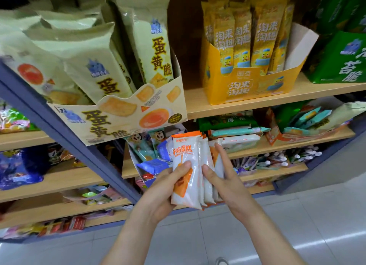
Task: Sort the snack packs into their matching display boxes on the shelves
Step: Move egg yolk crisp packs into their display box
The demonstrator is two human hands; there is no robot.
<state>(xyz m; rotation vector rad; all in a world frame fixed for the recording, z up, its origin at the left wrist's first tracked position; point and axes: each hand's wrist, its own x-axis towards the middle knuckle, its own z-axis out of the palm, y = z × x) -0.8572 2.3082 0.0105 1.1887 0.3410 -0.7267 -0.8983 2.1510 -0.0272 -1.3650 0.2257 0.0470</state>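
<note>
At lower centre of the frame, the left hand (166, 185) grips a fanned stack of white-and-orange snack packs (185, 152), thumb across the front pack, while the right hand (225, 183) pinches the rear packs, forefinger straight along their edge. Upper left, a cream display box (118, 116) of pale packs tilts forward; to its right a yellow display box (247, 88) stands on the wooden shelf (198, 104)
</note>
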